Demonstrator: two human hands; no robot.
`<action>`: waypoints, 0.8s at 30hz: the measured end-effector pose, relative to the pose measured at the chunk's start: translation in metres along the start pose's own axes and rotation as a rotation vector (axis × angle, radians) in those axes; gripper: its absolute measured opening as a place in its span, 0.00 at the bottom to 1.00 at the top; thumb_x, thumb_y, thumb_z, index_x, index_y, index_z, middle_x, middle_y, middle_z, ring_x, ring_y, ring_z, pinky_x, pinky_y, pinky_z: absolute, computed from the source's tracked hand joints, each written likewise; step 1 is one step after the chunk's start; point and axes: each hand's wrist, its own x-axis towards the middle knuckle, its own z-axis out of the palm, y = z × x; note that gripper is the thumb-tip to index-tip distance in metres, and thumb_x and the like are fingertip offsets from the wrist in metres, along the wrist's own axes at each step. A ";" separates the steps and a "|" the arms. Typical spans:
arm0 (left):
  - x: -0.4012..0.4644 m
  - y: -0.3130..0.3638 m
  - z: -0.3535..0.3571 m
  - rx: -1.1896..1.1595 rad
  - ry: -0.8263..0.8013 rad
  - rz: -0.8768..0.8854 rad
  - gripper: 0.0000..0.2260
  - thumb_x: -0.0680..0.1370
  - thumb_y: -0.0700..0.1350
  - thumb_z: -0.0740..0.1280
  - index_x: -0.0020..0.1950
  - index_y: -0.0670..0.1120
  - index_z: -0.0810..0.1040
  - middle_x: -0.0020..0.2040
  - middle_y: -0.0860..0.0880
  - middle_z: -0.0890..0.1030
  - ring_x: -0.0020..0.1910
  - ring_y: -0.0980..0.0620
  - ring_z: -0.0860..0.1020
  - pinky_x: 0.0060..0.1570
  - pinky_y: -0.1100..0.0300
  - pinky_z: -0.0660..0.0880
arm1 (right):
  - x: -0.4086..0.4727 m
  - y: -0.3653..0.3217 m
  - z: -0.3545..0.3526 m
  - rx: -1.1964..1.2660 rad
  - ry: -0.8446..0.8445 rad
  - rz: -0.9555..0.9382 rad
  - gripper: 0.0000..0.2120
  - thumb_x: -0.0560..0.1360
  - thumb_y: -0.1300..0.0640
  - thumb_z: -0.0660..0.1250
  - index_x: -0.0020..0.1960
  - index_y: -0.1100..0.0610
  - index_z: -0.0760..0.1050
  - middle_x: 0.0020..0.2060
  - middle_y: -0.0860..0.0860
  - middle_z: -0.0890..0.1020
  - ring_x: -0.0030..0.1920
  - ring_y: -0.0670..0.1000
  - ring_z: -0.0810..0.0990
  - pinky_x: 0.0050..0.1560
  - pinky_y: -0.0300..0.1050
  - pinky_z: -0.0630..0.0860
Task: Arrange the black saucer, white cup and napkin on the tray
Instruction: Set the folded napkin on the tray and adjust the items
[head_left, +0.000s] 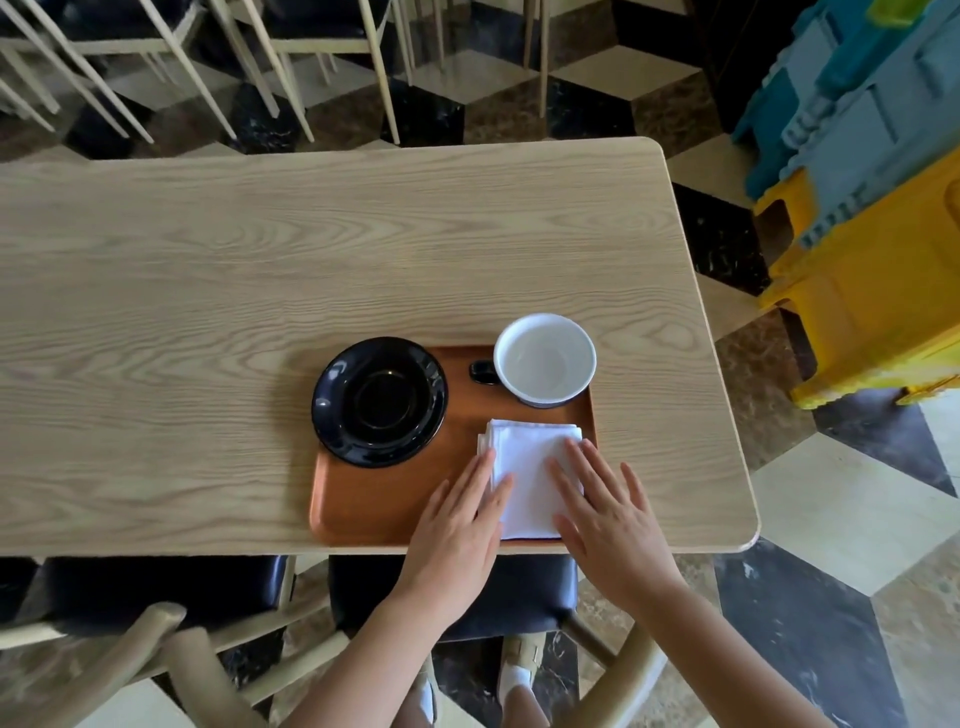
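A brown tray (374, 499) lies near the table's front edge. The black saucer (379, 400) rests on the tray's far left part, overhanging its left rim. The white cup (544, 359), with a dark handle pointing left, stands at the tray's far right corner. A folded white napkin (527, 467) lies on the tray's near right part. My left hand (460, 525) lies flat with its fingers on the napkin's left edge. My right hand (608, 514) lies flat with its fingers on the napkin's right side. Both hands press down with fingers spread, gripping nothing.
The light wooden table (260, 270) stretches left and back. Dark-cushioned chairs (156, 587) stand at the front edge below my arms. Yellow and blue plastic crates (872, 218) are stacked to the right on the patterned floor. More chair legs stand beyond the table.
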 end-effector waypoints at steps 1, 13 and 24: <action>0.000 -0.001 -0.001 -0.002 -0.006 0.002 0.21 0.78 0.43 0.63 0.71 0.46 0.66 0.74 0.42 0.61 0.72 0.46 0.61 0.66 0.48 0.66 | 0.001 -0.002 -0.001 -0.008 0.005 0.006 0.25 0.70 0.56 0.71 0.65 0.57 0.71 0.69 0.58 0.70 0.68 0.60 0.67 0.61 0.64 0.69; -0.016 -0.066 -0.051 0.045 0.096 -0.056 0.21 0.77 0.49 0.61 0.70 0.46 0.67 0.72 0.41 0.67 0.69 0.46 0.67 0.66 0.47 0.66 | 0.047 -0.081 -0.020 -0.043 0.156 -0.056 0.25 0.66 0.55 0.74 0.61 0.60 0.75 0.63 0.57 0.77 0.63 0.57 0.75 0.57 0.61 0.74; -0.047 -0.132 -0.061 0.150 -0.048 -0.115 0.24 0.79 0.54 0.56 0.74 0.48 0.59 0.75 0.41 0.59 0.73 0.45 0.61 0.66 0.47 0.65 | 0.079 -0.117 0.003 -0.030 0.099 -0.131 0.25 0.66 0.57 0.74 0.61 0.60 0.75 0.62 0.57 0.78 0.64 0.57 0.74 0.59 0.61 0.72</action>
